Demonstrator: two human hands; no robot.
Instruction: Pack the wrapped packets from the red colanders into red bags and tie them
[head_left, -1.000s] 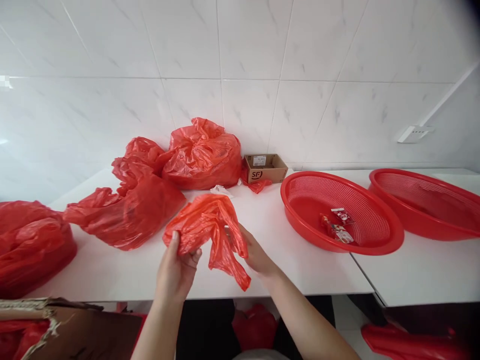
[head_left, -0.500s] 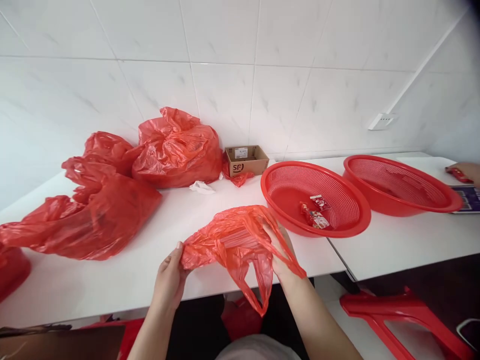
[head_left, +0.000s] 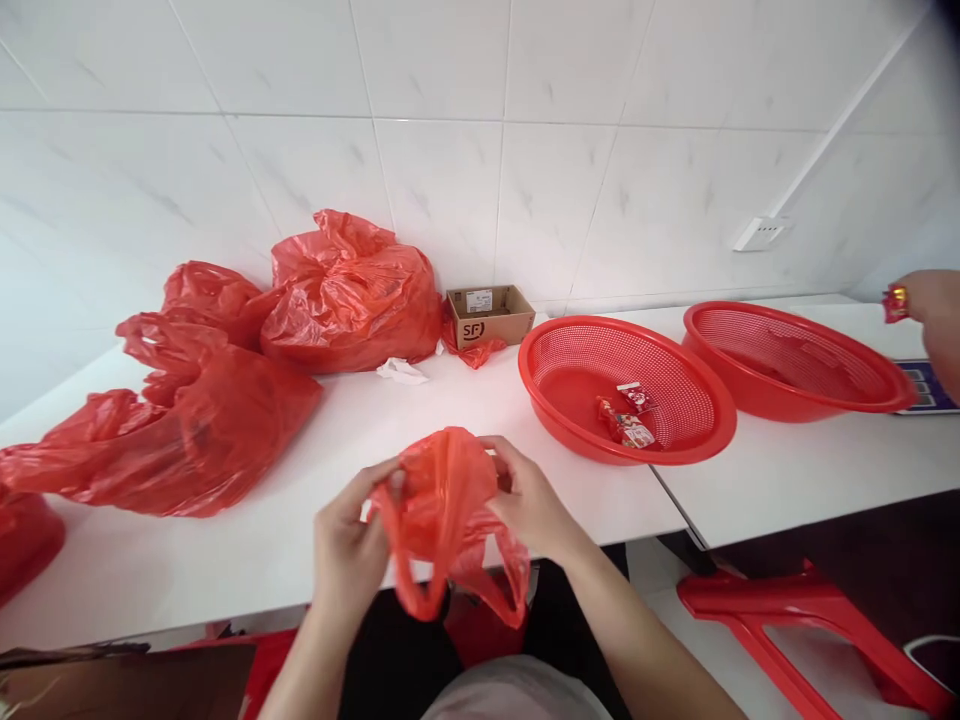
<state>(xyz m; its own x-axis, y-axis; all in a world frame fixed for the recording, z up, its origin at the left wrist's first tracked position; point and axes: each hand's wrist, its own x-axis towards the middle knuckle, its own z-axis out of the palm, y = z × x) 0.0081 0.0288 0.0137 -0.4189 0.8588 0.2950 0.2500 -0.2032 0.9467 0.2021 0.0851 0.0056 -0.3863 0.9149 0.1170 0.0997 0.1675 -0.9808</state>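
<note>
Both my hands hold one empty red plastic bag over the front edge of the white table. My left hand pinches its left side and my right hand grips its right side, fingers curled into the film. The bag is bunched between them and its handles hang below the table edge. To the right stands a red mesh basket with a few small red snack packets in it.
Full red bags lie at the back left. A small open cardboard box stands by the wall. A second red basket sits far right, where another person's hand holds a small packet. A red stool stands below.
My hands have come together, bunching the bag that was spread wide half a second ago. The other person's hand at far right has lifted with a packet.
</note>
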